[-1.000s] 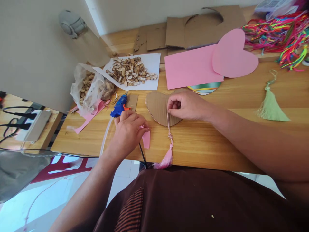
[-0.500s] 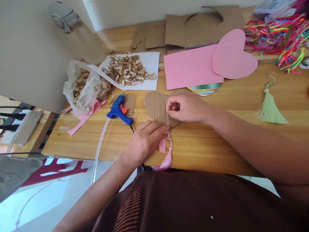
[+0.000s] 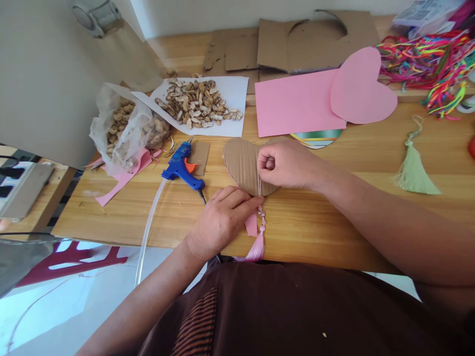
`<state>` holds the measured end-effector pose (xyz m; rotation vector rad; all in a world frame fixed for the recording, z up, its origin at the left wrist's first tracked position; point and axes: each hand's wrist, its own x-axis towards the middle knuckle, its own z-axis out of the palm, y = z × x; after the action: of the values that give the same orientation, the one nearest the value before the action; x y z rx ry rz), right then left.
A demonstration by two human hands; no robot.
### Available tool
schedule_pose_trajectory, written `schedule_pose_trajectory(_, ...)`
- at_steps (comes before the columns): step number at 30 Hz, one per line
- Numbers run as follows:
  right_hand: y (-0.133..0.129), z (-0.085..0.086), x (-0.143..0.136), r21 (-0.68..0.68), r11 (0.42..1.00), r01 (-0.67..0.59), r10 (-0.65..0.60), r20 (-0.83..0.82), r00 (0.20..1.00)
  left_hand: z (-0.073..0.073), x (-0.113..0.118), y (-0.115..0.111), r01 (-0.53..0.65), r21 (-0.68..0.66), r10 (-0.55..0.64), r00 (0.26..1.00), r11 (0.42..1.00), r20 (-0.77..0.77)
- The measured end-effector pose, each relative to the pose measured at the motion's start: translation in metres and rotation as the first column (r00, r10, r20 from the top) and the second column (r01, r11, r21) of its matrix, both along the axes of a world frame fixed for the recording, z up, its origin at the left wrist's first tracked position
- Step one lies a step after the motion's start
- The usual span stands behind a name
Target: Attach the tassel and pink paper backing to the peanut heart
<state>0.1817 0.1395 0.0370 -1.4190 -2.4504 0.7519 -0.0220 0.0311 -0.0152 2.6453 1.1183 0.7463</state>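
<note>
A cardboard heart (image 3: pixel 239 160) lies on the table in front of me, its point toward my body. My right hand (image 3: pixel 278 163) is closed in a pinch on the cord of the pink tassel (image 3: pixel 256 247), over the heart's right half. The cord runs down across the heart's tip, and beads and the tassel hang below, near the table edge. My left hand (image 3: pixel 230 212) rests at the heart's lower edge, its fingertips pressed on the cord. A pink paper strip (image 3: pixel 251 225) sticks out beneath that hand.
A blue glue gun (image 3: pixel 183 167) lies left of the heart. Behind are peanut shells (image 3: pixel 196 104) on white paper, a bag of shells (image 3: pixel 120 128), pink paper (image 3: pixel 293 104), a pink heart (image 3: pixel 359 89) and cardboard (image 3: pixel 319 44). A green tassel (image 3: pixel 415 168) lies right, below colourful cords (image 3: pixel 441 64).
The view has shifted slightly. Both hands keep nearly the same place on the cord and heart.
</note>
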Motion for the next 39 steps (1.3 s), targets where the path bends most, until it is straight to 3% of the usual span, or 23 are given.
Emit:
schedule_pose_trajectory(5,0.001,-0.001,0.001,-0.008,1.0,-0.002,0.002,-0.032,0.999,-0.001,-0.001,0.0,0.01,0.002,-0.01,1.0,1.0,0.022)
schedule_pose_trajectory(10,0.007,-0.007,0.012,-0.111,0.994,0.002,-0.023,-0.194,0.981,-0.001,0.0,0.0,0.016,-0.009,-0.016,0.998,1.0,0.057)
schedule_pose_trajectory(19,0.011,-0.003,0.026,-0.147,0.969,-0.196,0.151,-0.273,0.95,0.0,0.001,0.0,0.007,0.0,-0.007,0.992,1.0,0.126)
schedule_pose_trajectory(26,0.011,-0.007,0.029,-0.128,0.986,-0.102,0.055,-0.332,0.942,0.006,0.005,-0.005,-0.198,-0.257,0.274,0.913,0.946,0.303)
schedule_pose_trajectory(29,0.01,-0.005,0.029,-0.132,0.98,-0.148,0.104,-0.293,0.951,0.007,0.01,-0.005,-0.229,-0.261,0.313,0.884,0.938,0.349)
schedule_pose_trajectory(32,0.009,-0.002,0.028,-0.128,0.974,-0.189,0.15,-0.263,0.953,0.004,0.013,-0.004,-0.22,-0.161,0.261,0.915,0.962,0.308)
schedule_pose_trajectory(36,0.009,-0.003,0.027,-0.072,0.979,-0.193,0.172,-0.231,0.958,-0.002,0.011,-0.005,-0.076,-0.031,0.079,0.986,0.997,0.149)
schedule_pose_trajectory(39,0.01,-0.008,0.026,0.009,0.973,-0.231,0.228,-0.212,0.95,-0.003,0.008,-0.006,-0.021,0.037,0.019,0.998,0.999,0.052)
